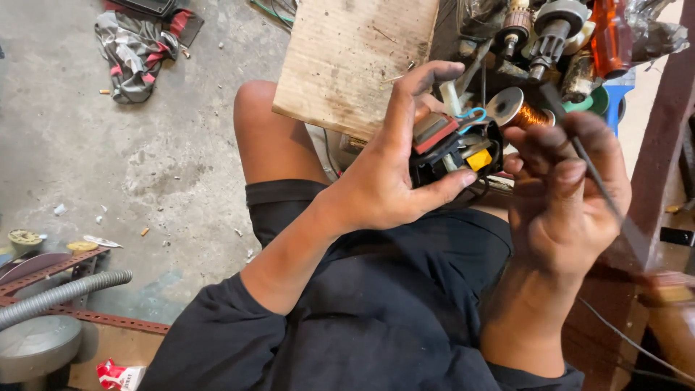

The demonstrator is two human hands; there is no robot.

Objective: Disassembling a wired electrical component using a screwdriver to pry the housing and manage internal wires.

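Observation:
My left hand (394, 163) grips a small black electrical part (457, 156) with a red block, a yellow piece and a blue wire on it, held over my lap. My right hand (568, 195) is beside it on the right, fingers curled around a thin dark tool (601, 190) whose shaft runs diagonally past the part. Just behind the part sits a copper-wound coil (523, 112). Grease darkens both hands.
A worn wooden board (351, 61) lies ahead above my knee. Motor parts and an orange-handled tool (612, 36) crowd the top right. A crumpled rag (137, 47) lies on the concrete floor. A grey ribbed hose (61, 293) and perforated metal strips (69, 264) are at lower left.

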